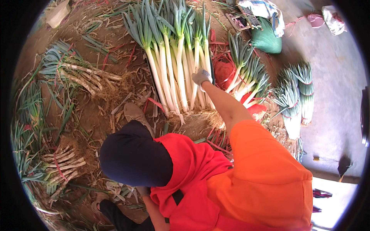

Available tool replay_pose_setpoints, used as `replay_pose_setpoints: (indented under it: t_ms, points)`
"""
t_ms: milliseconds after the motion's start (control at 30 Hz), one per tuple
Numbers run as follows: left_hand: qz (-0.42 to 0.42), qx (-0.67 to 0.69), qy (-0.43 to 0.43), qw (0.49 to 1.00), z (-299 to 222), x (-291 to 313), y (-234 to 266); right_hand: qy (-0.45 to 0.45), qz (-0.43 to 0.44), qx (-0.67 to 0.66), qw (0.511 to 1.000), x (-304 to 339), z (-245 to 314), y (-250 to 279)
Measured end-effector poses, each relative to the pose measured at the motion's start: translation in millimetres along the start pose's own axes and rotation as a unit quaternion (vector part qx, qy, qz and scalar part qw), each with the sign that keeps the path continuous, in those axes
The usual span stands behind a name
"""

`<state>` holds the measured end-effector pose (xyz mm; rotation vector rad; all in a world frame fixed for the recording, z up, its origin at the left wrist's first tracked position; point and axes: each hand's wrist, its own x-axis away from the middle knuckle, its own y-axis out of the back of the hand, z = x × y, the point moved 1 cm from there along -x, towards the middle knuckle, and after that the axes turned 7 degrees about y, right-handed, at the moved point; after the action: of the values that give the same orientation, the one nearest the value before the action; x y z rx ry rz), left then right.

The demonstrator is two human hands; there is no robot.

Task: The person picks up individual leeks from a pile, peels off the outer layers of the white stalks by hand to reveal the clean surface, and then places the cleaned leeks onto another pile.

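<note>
A row of large peeled green onions [180, 73], with white stalks and long green leaves, lies in a dark tray or frame. My right hand [202, 77], in a pale glove, reaches over the row from the right. Its fingers are curled around a white stalk near the right end, partly hidden by the hand's back. My left hand [143, 191] is low in the view, in a greyish glove, and mostly hidden under a dark rounded shape like a clothed knee [135, 154]. Its fingers do not show.
Unpeeled tied green onions [83, 75] with dirty roots lie left; another bundle [63, 165] is lower left. More peeled onions [248, 79] rest on red netting at right. Tied bundles [295, 96] lie farther right. A green sack [266, 36] is behind. Leaf scraps litter the soil.
</note>
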<state>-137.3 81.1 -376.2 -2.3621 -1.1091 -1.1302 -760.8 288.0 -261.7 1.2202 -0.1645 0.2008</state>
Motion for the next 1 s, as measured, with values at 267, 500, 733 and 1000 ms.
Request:
replay_pose_setpoints:
  t_ms: [267,500,733,1000]
  points:
    - [-0.016,-0.148,-0.078,0.986,-6.4,-2.8,-0.9,0.088,-0.034,0.114,0.989,-2.4,4.2,26.0]
    - [0.004,-0.235,-0.187,0.954,-39.9,8.6,-19.8,0.016,-0.006,0.208,0.978,-32.0,-74.5,-30.6]
    - [-0.071,-0.067,0.061,0.993,-58.2,19.4,-32.7,0.095,-0.100,0.138,0.981,40.6,8.8,11.4]
    - [-0.119,0.023,0.027,0.992,-124.7,-6.0,-56.1,0.465,0.107,-0.067,0.876,82.4,222.2,-44.0]
